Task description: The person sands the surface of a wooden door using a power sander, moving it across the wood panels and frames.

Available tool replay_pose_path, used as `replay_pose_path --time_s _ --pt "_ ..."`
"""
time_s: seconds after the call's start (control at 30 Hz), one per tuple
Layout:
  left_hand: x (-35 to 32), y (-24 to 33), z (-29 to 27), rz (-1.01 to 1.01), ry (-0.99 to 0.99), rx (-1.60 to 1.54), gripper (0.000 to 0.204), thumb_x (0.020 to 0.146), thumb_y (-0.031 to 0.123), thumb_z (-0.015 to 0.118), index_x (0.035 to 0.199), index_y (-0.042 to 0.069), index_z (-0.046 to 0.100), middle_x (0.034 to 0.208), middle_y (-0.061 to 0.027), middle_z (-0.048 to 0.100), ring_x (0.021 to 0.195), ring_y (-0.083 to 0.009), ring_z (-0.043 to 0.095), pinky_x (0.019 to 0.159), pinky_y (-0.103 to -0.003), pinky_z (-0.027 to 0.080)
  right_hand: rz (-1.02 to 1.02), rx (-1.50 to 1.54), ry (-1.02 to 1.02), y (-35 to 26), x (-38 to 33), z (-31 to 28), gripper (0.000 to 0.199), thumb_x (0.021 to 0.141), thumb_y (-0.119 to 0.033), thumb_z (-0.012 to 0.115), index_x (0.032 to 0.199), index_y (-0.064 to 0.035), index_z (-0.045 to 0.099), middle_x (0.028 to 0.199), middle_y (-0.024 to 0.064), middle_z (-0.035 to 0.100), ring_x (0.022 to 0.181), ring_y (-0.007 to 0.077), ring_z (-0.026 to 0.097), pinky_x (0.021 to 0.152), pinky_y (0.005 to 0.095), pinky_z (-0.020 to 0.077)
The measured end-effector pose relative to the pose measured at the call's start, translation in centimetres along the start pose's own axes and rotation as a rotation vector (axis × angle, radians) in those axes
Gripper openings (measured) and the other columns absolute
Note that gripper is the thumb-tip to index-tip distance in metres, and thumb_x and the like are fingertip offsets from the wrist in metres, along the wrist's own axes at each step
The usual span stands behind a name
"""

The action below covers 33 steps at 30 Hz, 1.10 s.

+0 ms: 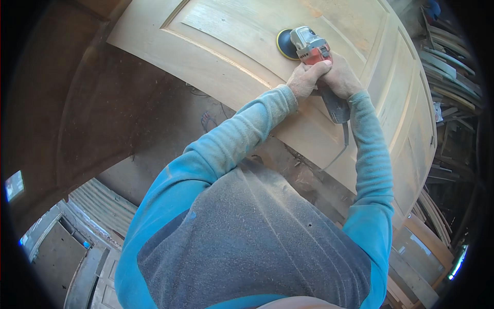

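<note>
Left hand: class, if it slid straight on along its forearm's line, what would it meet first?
Probably the right hand, already pressed against the left hand on the sander; beyond lies the wooden door.

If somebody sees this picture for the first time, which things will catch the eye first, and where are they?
First, the red and grey sander near the top centre, its dark disc against the pale wooden door. The left hand and right hand grip it together, just below the disc. The dusty blue sleeves rise from the lower edge toward them.
</note>
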<state>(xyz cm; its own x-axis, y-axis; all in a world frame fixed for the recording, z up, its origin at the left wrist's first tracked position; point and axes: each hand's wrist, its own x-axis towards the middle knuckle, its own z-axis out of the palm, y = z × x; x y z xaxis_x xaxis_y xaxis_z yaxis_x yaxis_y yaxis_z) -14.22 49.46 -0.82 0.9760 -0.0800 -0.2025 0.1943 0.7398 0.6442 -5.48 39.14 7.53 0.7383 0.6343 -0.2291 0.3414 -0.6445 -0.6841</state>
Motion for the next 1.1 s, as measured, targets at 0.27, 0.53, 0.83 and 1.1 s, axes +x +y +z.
replay_pose_path --time_s 0.27,0.53,0.83,1.1 --pt "0.2 3.3 -1.4 0.107 0.087 -0.068 0.048 0.095 0.039 0.068 0.129 0.005 0.065 0.116 -0.0076 0.069 0.108 -0.0170 0.065 0.098 -0.035 0.053 -0.022 -0.076 -0.012 -2.1 2.6 1.4 0.048 0.083 -0.027 0.074 0.122 -0.0014 0.065 0.104 0.0133 0.074 0.092 0.0209 0.069 0.083 0.0356 0.0554" --pt "1.7 4.8 -3.3 -0.060 -0.013 0.056 0.064 0.095 0.049 0.065 0.144 0.009 0.055 0.136 -0.0104 0.061 0.124 -0.0227 0.061 0.100 -0.041 0.054 0.143 0.018 -0.056 -2.9 4.2 1.1 0.048 0.082 -0.022 0.073 0.124 -0.0002 0.065 0.105 0.0120 0.073 0.094 0.0214 0.069 0.085 0.0358 0.0551" --pt "1.4 5.9 -4.4 -0.059 -0.016 -0.020 0.062 0.096 0.049 0.065 0.143 0.009 0.055 0.128 -0.0085 0.065 0.115 -0.0217 0.065 0.098 -0.042 0.054 0.154 0.044 -0.023 -4.5 5.1 2.4 0.042 0.084 -0.024 0.074 0.118 -0.0002 0.066 0.101 0.0116 0.073 0.090 0.0203 0.068 0.083 0.0352 0.0555" --pt "0.1 1.4 -1.8 -0.090 -0.098 -0.140 0.051 0.096 0.040 0.066 0.134 0.006 0.062 0.121 -0.0085 0.068 0.110 -0.0192 0.065 0.095 -0.038 0.054 0.249 0.039 0.008 -3.2 0.1 1.7 0.046 0.085 -0.024 0.074 0.124 -0.0016 0.064 0.110 0.0104 0.072 0.100 0.0190 0.067 0.091 0.0353 0.0535"
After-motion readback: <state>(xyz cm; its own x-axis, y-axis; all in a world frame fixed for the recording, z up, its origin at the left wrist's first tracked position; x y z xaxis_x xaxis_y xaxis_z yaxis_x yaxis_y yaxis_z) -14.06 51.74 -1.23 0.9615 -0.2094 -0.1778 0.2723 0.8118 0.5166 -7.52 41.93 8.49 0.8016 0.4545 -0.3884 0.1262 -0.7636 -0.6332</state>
